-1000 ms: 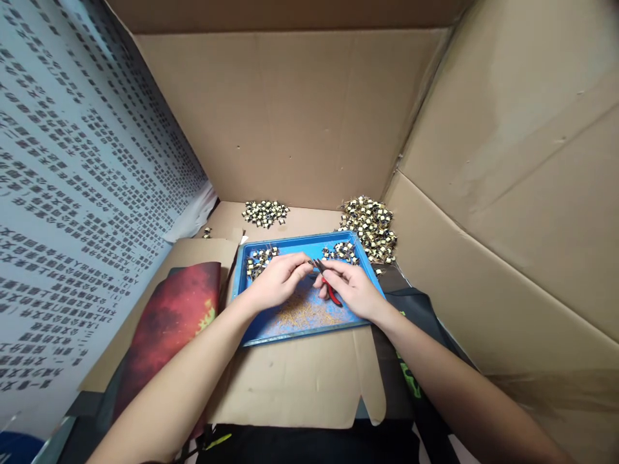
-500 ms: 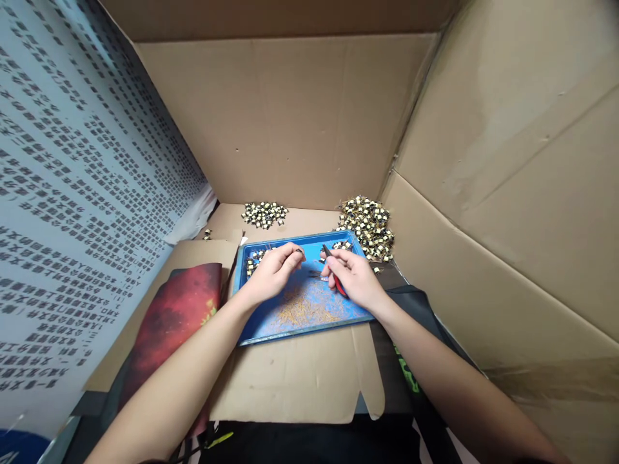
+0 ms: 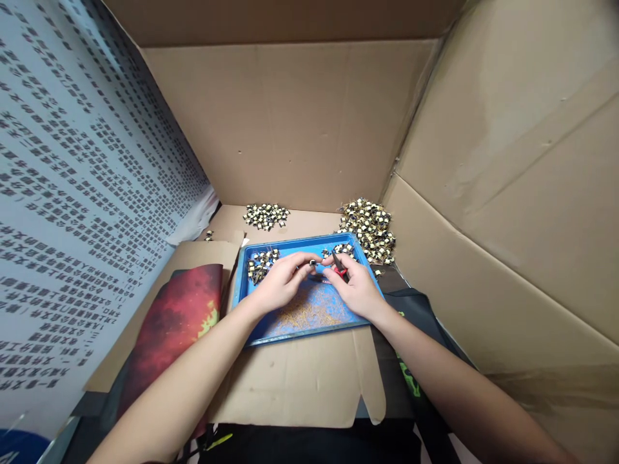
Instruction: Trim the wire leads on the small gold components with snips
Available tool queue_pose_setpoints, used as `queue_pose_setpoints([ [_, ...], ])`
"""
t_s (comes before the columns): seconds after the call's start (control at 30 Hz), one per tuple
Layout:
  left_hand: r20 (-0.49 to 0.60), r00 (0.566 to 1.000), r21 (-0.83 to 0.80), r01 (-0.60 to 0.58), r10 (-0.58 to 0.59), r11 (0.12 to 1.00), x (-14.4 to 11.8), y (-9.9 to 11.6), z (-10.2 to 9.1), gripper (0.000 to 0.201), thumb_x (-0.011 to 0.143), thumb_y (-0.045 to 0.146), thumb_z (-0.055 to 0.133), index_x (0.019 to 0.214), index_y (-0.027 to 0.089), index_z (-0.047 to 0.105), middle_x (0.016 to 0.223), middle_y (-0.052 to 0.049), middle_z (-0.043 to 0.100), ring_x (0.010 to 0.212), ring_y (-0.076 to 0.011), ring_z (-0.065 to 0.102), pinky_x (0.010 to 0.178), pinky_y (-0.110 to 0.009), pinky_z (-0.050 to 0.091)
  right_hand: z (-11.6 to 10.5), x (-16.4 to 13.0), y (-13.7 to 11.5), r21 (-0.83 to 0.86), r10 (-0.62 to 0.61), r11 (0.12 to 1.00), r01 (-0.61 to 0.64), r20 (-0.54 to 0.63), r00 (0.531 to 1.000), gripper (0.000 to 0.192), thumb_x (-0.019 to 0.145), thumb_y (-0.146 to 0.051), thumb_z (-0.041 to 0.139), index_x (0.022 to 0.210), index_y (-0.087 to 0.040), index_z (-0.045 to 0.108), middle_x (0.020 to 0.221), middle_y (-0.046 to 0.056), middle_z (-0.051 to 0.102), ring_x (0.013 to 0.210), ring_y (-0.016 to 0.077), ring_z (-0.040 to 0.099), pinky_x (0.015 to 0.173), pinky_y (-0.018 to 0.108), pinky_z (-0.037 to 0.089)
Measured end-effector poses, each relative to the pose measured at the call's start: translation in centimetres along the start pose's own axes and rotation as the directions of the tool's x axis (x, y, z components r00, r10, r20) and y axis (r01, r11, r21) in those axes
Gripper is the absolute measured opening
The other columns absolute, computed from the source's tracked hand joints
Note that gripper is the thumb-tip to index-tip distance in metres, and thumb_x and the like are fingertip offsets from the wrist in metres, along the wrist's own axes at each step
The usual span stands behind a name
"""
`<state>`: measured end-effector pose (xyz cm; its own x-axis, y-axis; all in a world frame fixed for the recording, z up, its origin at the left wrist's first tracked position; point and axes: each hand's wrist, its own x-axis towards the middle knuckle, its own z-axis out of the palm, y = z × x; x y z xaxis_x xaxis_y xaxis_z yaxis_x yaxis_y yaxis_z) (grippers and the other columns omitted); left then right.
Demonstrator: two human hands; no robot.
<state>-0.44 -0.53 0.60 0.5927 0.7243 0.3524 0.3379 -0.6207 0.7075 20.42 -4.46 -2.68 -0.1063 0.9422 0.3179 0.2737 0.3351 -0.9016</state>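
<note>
Head view, looking down at two bare hands over a blue tray (image 3: pixel 302 245) on a cardboard sheet (image 3: pixel 300 386). The left hand (image 3: pixel 284 280) pinches a small dark-and-pale part (image 3: pixel 313 263), its grip closed on it between thumb and finger, above the tray's middle. The right hand (image 3: pixel 352 283) has its grip wrapped round a red-handled tool (image 3: pixel 341 272) (cutters or pliers, too small to tell), dark nose pointing up and away; whether its blades are apart cannot be told. The right fingertips come close to the part; contact is unclear.

In the tray lie a left cluster (image 3: pixel 262 264) and a right cluster (image 3: pixel 344 250) of similar parts, with thin coppery scraps (image 3: pixel 309 312) nearer the wearer. Beyond it are a small pile (image 3: pixel 265 216) on the left and a larger heap (image 3: pixel 370 232) on the right.

For good handling, the pinch seems best kept firm but light, low over the tray, with fingertips clear of the tool's nose.
</note>
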Motion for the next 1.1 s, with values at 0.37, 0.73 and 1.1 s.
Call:
queue_pose_setpoints([
  [0.37,0.004,0.998,0.061,-0.067,0.067,0.996,-0.2,0.1,-0.1,0.032,0.105,0.023,0.051,0.131,0.023,0.069,0.109,-0.008,0.076,0.097,-0.0199,0.069,0.09,-0.034,0.052,0.1,-0.2,-0.2,-0.04,-0.037,0.999,0.034,-0.074,0.997,0.02,0.097,-0.038,0.063,0.109,-0.022,0.064,0.077,-0.002,0.058,0.066,0.0155,0.055,0.067,0.029,0.045],
  [0.73,0.028,0.96,0.091,-0.279,0.278,0.956,-0.3,-0.8,0.1,0.041,0.105,0.013,0.049,0.138,0.028,0.067,0.117,-0.008,0.075,0.102,-0.0173,0.07,0.092,-0.033,0.055,-0.1,0.0,-0.1,0.0,-0.049,0.999,0.049,0.019,0.999,0.02,0.099,-0.037,0.061,0.108,-0.02,0.067,0.085,0.0,0.061,0.073,0.0162,0.055,0.07,0.029,0.046],
  [1.1,0.007,0.96,0.134,-0.277,0.279,0.951,-0.5,-0.7,0.1,0.041,0.104,0.015,0.051,0.14,0.027,0.066,0.114,-0.008,0.075,0.099,-0.0172,0.071,0.089,-0.032,0.057,-0.1,0.4,0.3,0.138,0.007,0.99,-0.013,0.048,0.999,0.021,0.097,-0.04,0.063,0.099,-0.019,0.065,0.081,-0.001,0.059,0.072,0.0154,0.053,0.068,0.028,0.045],
])
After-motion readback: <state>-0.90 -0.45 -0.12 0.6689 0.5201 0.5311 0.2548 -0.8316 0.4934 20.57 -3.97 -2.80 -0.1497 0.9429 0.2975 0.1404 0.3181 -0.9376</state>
